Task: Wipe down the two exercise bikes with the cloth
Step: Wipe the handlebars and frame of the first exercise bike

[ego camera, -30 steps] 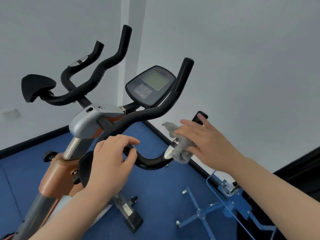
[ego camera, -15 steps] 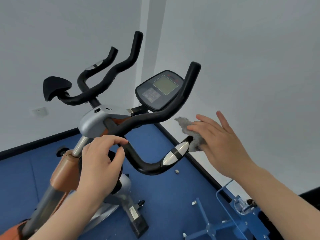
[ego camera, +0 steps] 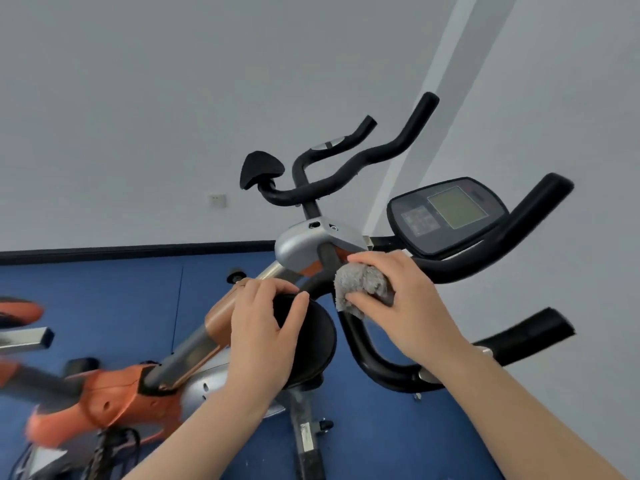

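Observation:
An orange and silver exercise bike [ego camera: 114, 400] stands before me with black handlebars [ego camera: 377, 362] and a console [ego camera: 446, 213]. My right hand [ego camera: 412, 306] grips a bunched grey cloth [ego camera: 360, 285] and presses it against the near handlebar tube just below the silver clamp [ego camera: 304, 240]. My left hand [ego camera: 263, 330] is closed over a round black elbow pad [ego camera: 318, 341] on the near side. A second black pad [ego camera: 259, 168] sits on the far handlebar. Part of another orange bike [ego camera: 17, 311] shows blurred at the left edge.
The floor [ego camera: 374, 441] is blue, with a black skirting along grey walls. A square metal tube end [ego camera: 38, 339] juts in at the left. The bike's front foot bar [ego camera: 308, 441] rests on the floor below my hands. A wall socket [ego camera: 217, 201] is behind.
My right hand carried the cloth from the handlebar's right end inward to the tube near the clamp. The view swung right to left, bringing the bike frame and the other bike into sight.

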`<state>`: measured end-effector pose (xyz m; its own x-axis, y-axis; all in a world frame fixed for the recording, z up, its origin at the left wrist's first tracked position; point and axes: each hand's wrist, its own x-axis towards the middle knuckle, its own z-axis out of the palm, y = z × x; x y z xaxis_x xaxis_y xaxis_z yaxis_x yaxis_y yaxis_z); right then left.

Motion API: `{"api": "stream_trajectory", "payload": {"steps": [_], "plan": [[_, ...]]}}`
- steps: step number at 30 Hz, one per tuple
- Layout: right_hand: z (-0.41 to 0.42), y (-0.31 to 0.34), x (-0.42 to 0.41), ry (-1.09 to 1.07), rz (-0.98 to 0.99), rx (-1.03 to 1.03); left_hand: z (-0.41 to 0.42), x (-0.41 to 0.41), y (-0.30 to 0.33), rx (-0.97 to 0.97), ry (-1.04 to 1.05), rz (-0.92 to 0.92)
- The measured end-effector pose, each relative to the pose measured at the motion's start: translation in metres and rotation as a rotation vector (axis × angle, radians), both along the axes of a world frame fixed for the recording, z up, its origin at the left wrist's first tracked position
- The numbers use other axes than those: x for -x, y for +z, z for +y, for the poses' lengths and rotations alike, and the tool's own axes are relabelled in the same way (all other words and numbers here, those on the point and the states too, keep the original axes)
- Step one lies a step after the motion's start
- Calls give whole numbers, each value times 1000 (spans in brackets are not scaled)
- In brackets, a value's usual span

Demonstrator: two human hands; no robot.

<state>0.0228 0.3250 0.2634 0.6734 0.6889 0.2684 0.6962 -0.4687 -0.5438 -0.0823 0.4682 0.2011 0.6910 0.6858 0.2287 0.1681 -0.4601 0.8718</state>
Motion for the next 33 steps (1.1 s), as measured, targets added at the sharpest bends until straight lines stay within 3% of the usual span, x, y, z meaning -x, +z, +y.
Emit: {"api": "stream_trajectory", "payload": {"steps": [6,12,15,20,26,33], "plan": [[57,-21,-13,192,-285,259,9,0,-5,-28,-51,-41],[48,-18,-40,216,-463,325,22,-7,-9,-16,-223,-62],[44,-12,-41,36,-452,239,26,-10,-8,-33,-260,-67],[71,-23,-11,219,-277,257,29,-14,-11,20,-308,-109],[29,-5,-42,-127,-397,258,30,-11,-11,92,-320,-116],[46,-23,-18,-100,-438,194,33,-13,-3,23,-350,-72]]}}
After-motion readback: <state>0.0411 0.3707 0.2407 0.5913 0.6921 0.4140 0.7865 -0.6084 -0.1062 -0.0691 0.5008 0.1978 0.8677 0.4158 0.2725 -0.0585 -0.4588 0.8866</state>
